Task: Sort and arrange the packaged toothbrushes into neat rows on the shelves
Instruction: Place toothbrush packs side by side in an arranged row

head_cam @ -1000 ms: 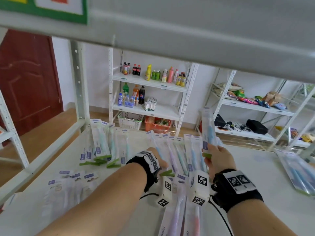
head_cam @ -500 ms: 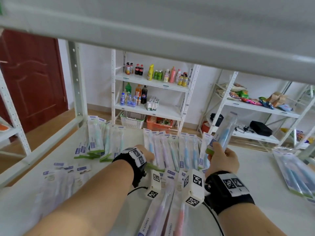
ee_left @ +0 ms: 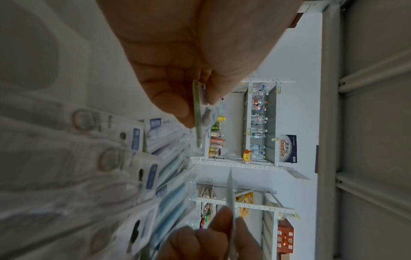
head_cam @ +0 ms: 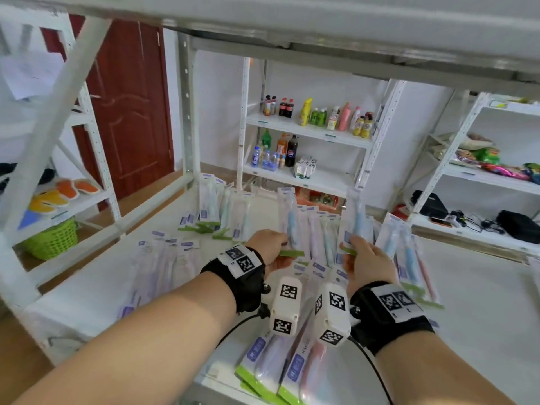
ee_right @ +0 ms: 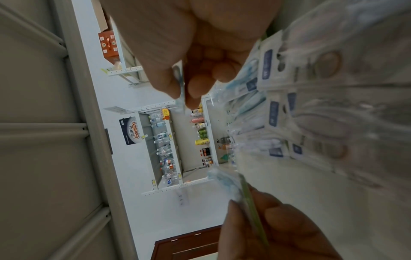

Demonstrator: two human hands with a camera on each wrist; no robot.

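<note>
Over the shelf (head_cam: 482, 287) — L hand (head_cam: 267, 244) & R hand (head_cam: 366, 260) each pinching a pkg'd toothbrush (blue).

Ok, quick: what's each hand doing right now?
Left hand: pinching a blue toothbrush pack.
Right hand: pinching another blue pack.

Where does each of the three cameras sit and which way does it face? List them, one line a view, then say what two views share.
Head: worn on the head, facing forward and down at the shelf board; both forearms show, left hand and right hand each pinching a toothbrush pack.
Left wrist: under the left palm, looking along the fingers at the left pack, seen edge-on.
Right wrist: under the right palm, looking along the fingers at the right pack.
Shared: both wrist views show the other hand and the far drinks rack.
</note>
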